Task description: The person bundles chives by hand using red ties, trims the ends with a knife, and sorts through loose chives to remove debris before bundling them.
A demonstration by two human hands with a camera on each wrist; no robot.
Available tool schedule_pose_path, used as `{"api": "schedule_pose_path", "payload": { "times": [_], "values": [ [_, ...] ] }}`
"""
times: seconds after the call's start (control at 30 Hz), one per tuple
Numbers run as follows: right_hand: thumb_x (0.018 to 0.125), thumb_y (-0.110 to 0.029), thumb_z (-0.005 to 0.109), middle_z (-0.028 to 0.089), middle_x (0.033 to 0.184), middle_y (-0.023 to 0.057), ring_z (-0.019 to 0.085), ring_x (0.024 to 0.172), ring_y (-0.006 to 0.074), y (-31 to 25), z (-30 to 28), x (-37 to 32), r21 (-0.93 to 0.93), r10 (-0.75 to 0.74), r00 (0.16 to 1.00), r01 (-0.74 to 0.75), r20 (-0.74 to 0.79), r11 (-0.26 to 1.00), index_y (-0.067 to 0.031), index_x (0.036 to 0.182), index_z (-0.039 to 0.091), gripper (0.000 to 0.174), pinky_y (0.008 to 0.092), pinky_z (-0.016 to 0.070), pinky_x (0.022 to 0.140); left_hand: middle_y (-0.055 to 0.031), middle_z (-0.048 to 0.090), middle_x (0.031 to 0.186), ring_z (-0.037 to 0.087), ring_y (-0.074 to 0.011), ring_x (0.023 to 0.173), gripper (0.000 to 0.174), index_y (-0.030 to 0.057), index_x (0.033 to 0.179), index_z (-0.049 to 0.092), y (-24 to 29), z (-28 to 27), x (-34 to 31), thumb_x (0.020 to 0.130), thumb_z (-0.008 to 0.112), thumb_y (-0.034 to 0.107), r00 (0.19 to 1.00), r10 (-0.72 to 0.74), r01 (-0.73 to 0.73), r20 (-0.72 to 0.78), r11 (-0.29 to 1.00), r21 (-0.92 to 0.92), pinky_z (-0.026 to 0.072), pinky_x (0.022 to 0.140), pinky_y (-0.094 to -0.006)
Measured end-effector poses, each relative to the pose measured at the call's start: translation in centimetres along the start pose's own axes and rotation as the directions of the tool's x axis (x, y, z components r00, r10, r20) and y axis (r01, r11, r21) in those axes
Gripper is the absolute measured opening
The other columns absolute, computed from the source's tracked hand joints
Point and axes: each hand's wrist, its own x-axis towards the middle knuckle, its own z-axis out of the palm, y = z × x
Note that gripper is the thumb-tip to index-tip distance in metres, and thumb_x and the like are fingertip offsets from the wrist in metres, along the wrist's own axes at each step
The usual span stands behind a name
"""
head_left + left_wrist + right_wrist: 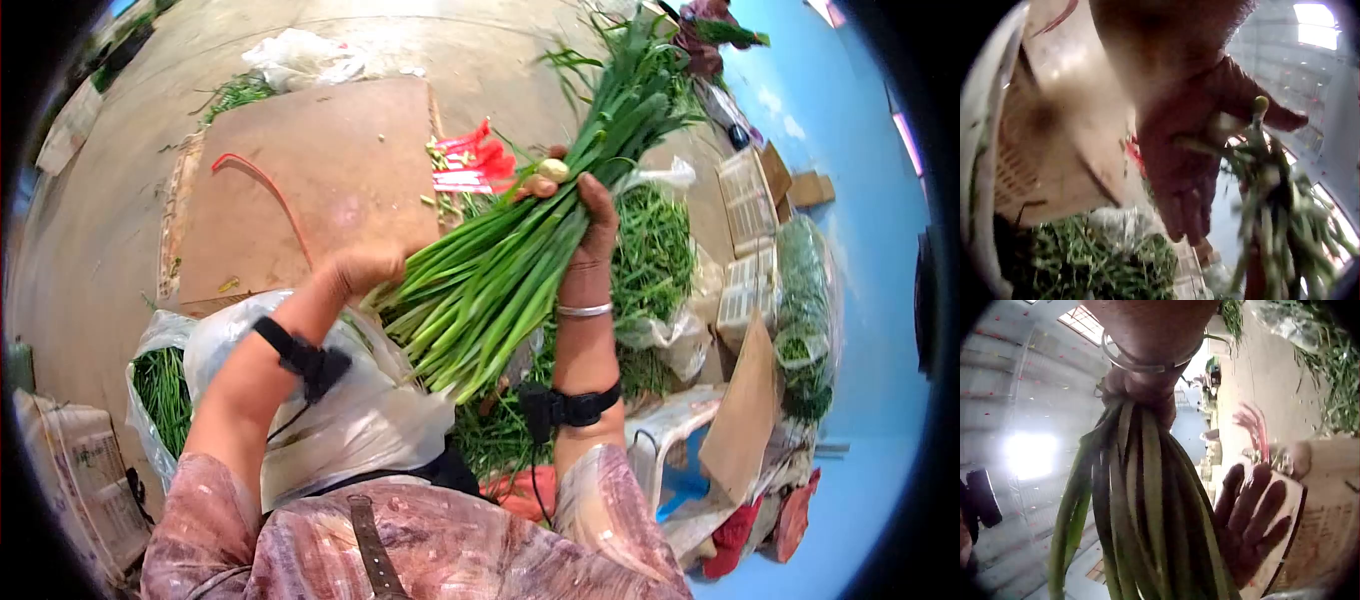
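In the head view, my right hand grips a thick bunch of long green stalks around its middle. Flat dark leaves spread up past the hand, and paler stalk ends point down toward my lap. A pale rounded thing shows at the fingertips. My left hand is at the lower left side of the bunch. Seen from the left wrist, this hand has its fingers straight and its palm facing the cut ends. The right wrist view also shows those spread fingers beside the leaves.
A brown board lies ahead with a red strip on it. Red-and-white strips lie at its right edge. Loose greens fill a bag at the right, near white crates. Plastic sheeting covers my lap.
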Motion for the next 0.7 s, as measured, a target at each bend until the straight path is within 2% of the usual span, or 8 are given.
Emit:
{"api": "schedule_pose_path", "payload": {
  "times": [0.03, 0.07, 0.1, 0.17, 0.43, 0.5, 0.57, 0.7],
  "values": [
    [0.076, -0.018, 0.060, 0.057, 0.092, 0.0135, 0.057, 0.080, 0.0231, 1.4, 0.1, 1.4, 0.021, 0.018, 0.999, -0.019, 0.030, 1.000, -0.0011, 0.114, 0.048, 0.043, 0.0447, 0.0451, 0.086, -0.0125, 0.033, 0.140, 0.031, -0.0254, 0.129, 0.109, 0.0024, 0.138, 0.026, -4.2, -1.5, -0.5, 0.060, 0.068, 0.066, 0.978, -0.207, 0.207, -0.006, 0.977, 0.051, 0.0281, 0.104, -0.0431],
    [0.076, -0.019, 0.061, 0.057, 0.092, 0.0131, 0.057, 0.080, 0.0230, 2.6, 0.4, 2.5, 0.044, 0.066, 0.996, -0.068, 0.056, 0.997, -0.0008, 0.114, 0.048, 0.044, 0.0450, 0.0463, 0.084, -0.0125, 0.033, 0.140, 0.031, -0.0254, 0.129, 0.109, 0.0024, 0.138, 0.026, -3.6, 0.5, -1.6, 0.060, 0.068, 0.066, 0.979, -0.201, 0.202, -0.028, 0.978, 0.049, 0.0281, 0.104, -0.0431],
    [0.076, -0.020, 0.061, 0.057, 0.090, 0.0117, 0.057, 0.081, 0.0232, 3.9, 0.6, 3.4, 0.033, 0.091, 0.995, -0.093, 0.044, 0.995, -0.0003, 0.115, 0.047, 0.045, 0.0448, 0.0481, 0.081, -0.0146, 0.033, 0.140, 0.032, -0.0275, 0.129, 0.110, 0.0023, 0.138, 0.025, -1.3, 4.4, -2.4, 0.059, 0.068, 0.066, 0.999, -0.023, 0.028, 0.028, 0.975, -0.219, 0.0281, 0.104, -0.0438],
    [0.079, -0.024, 0.059, 0.055, 0.091, 0.0095, 0.055, 0.084, 0.0213, 6.6, 0.2, 5.3, 0.028, 0.210, 0.971, -0.215, 0.113, 0.976, -0.0012, 0.117, 0.047, 0.046, 0.0413, 0.0452, 0.086, -0.0187, 0.032, 0.139, 0.033, -0.0317, 0.128, 0.111, 0.0021, 0.139, 0.023, 2.7, 10.4, -3.4, 0.059, 0.068, 0.066, 0.931, 0.365, -0.281, -0.023, 0.673, -0.684, 0.0282, 0.104, -0.0452],
    [0.080, -0.026, 0.061, 0.061, 0.092, 0.0132, 0.060, 0.082, 0.0228, 13.0, -1.0, 12.1, 0.003, 0.376, 0.924, -0.377, 0.077, 0.926, 0.0009, 0.110, 0.051, 0.042, 0.0387, 0.0516, 0.075, -0.0253, 0.043, 0.127, 0.041, -0.0449, 0.119, 0.081, -0.0008, 0.133, 0.032, 3.2, 7.4, -7.3, 0.071, 0.068, 0.037, 0.922, 0.236, -0.386, -0.306, 0.520, -0.762, 0.0324, 0.101, -0.0535],
    [0.083, -0.035, 0.060, 0.062, 0.086, 0.0093, 0.059, 0.069, 0.0172, 13.7, -4.8, 14.6, -0.517, 0.301, 0.894, -0.439, -0.332, 0.734, 0.0005, 0.105, 0.055, 0.042, 0.0305, 0.0506, 0.061, -0.0249, 0.048, 0.120, 0.044, -0.0456, 0.115, 0.061, -0.0037, 0.128, 0.038, 2.4, 5.9, -7.1, 0.078, 0.063, 0.021, 0.911, 0.218, -0.409, -0.349, 0.381, -0.829, 0.0383, 0.097, -0.0535],
    [0.084, -0.042, 0.058, 0.060, 0.074, 0.0039, 0.053, 0.054, 0.0122, 14.2, -8.0, 15.2, -0.751, 0.156, 0.864, -0.494, -0.478, 0.438, 0.0005, 0.096, 0.058, 0.044, 0.0250, 0.0418, 0.046, -0.0255, 0.050, 0.118, 0.045, -0.0459, 0.114, 0.054, -0.0045, 0.125, 0.040, 1.3, 4.7, -6.9, 0.080, 0.061, 0.017, 0.918, 0.084, -0.396, -0.388, 0.223, -0.891, 0.0399, 0.096, -0.0535],
    [0.088, -0.041, 0.054, 0.045, 0.059, -0.0026, 0.038, 0.043, 0.0072, 13.0, -5.1, 13.3, -0.719, 0.177, 0.817, -0.569, -0.548, 0.399, -0.0079, 0.084, 0.054, 0.034, 0.0232, 0.0310, 0.039, -0.0278, 0.052, 0.115, 0.042, -0.0479, 0.116, 0.048, -0.0037, 0.122, 0.045, 0.7, 4.5, -6.8, 0.081, 0.060, 0.016, 0.918, 0.096, -0.395, -0.384, 0.202, -0.896, 0.0398, 0.095, -0.0558]
  ]
}}
